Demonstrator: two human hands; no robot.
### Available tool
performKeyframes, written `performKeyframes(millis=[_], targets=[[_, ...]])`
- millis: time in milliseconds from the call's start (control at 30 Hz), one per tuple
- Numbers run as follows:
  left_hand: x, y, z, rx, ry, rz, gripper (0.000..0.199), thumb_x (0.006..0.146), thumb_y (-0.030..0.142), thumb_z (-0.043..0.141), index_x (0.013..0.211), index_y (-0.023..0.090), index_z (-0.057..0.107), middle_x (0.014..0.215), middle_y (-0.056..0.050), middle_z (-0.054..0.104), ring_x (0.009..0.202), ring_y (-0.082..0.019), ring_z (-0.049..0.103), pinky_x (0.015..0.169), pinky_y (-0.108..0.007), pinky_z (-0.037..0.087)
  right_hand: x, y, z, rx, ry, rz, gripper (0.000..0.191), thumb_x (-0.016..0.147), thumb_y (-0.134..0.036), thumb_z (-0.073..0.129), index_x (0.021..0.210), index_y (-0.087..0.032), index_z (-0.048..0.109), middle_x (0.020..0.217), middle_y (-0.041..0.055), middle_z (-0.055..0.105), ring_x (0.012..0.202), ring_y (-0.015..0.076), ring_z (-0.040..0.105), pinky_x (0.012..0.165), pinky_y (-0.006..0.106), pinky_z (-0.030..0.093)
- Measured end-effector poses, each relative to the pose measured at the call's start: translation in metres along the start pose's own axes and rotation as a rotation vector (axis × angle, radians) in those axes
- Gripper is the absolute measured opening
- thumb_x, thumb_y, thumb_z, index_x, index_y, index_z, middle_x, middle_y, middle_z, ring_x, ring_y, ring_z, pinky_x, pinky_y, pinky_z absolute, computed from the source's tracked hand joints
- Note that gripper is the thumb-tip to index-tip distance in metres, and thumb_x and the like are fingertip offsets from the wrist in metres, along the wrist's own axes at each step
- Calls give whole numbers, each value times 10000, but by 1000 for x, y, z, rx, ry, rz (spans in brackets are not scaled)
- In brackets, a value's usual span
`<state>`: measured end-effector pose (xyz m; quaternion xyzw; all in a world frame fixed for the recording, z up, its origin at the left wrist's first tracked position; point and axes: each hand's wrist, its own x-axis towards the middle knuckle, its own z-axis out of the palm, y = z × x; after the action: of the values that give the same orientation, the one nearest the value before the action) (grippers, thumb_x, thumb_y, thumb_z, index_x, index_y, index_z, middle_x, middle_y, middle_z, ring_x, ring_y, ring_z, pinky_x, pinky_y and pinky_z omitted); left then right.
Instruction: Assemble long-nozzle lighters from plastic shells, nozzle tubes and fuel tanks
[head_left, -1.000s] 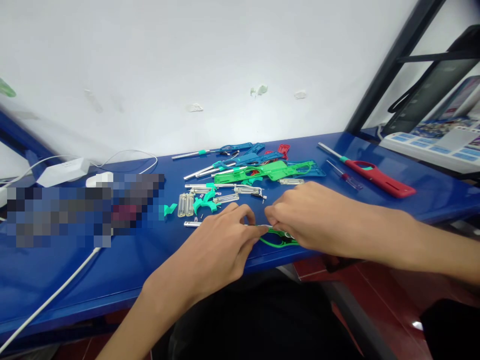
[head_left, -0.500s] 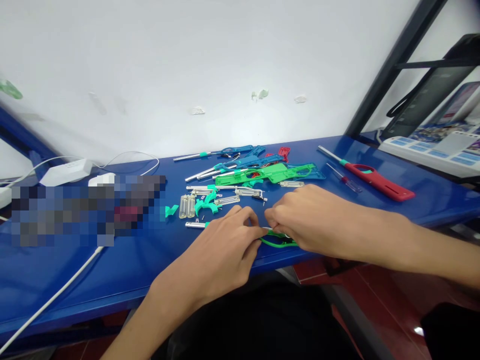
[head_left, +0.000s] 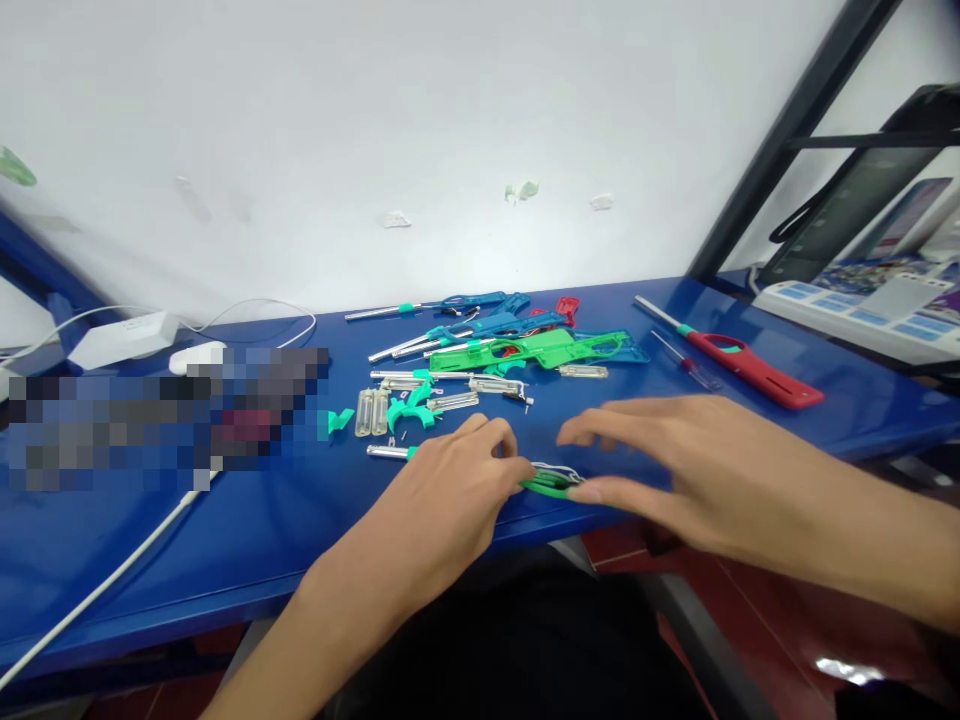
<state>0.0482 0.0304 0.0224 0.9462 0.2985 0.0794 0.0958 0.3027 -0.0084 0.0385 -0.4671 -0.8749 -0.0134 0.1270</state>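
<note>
My left hand [head_left: 461, 490] is closed on a green lighter casing [head_left: 551, 484] near the table's front edge. Its metal tube [head_left: 388, 452] sticks out to the left, and a thin white wire [head_left: 559, 468] shows on the casing. My right hand [head_left: 675, 460] is open, fingers apart, with its thumb at the casing's right end. Beyond my hands lie teal triggers [head_left: 411, 410], clear fuel tanks [head_left: 373, 412], a loose metal tube, and a green casing half [head_left: 525, 350] over several blue ones [head_left: 487, 325].
A screwdriver [head_left: 686, 362] and a whole red lighter [head_left: 754, 368] lie on the right. A power strip [head_left: 832, 315] stands at the far right. On the left are a white adapter [head_left: 124, 340], a blurred-out object and a white cable [head_left: 112, 575]. A wall rises behind the table.
My right hand has opened and drawn back to the right, uncovering the casing and its wire. My left hand has stayed on the casing.
</note>
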Motion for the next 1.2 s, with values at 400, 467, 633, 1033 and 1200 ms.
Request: performKeyframes(millis=[400,467,633,1033,1200], targets=[[1,1,0,31,50,40,211,1068,276,569,1192,213,728,1186,-59,645,1027,-250,641,804,-396,562,-32,-1,41,353,109,234,222,929,-376,749,1144,-324,731,1129,23,751,1035,229,708,901,351,566],[3,1,0,12,45,58,229,1078,268,542,1210,220,724,1207,-62,639,1050,-249,630,825,-398,568,-33,0,42,360,115,220,209,933,-379,746,1136,-329,738,1134,21,746,1041,226,705,915,350,560],[4,1,2,-11,35,76,259,1090,261,507,1227,216,723,1229,-73,631,1087,-260,608,871,-428,573,-32,0,44,396,158,227,183,921,-389,758,1091,-324,753,1106,15,750,1014,217,707,892,336,558],[2,-1,4,-49,52,57,275,1084,214,497,1243,218,722,1249,-68,636,1090,-256,615,876,-426,570,-35,-2,53,533,186,276,161,934,-441,734,1011,-319,805,1109,41,754,1031,228,706,913,366,568],[3,0,6,-82,56,35,249,1088,228,497,1179,211,728,1247,-65,622,1087,-241,610,883,-412,558,-35,-1,53,517,195,255,163,936,-429,729,1027,-329,820,1110,43,754,1029,231,715,904,367,583]])
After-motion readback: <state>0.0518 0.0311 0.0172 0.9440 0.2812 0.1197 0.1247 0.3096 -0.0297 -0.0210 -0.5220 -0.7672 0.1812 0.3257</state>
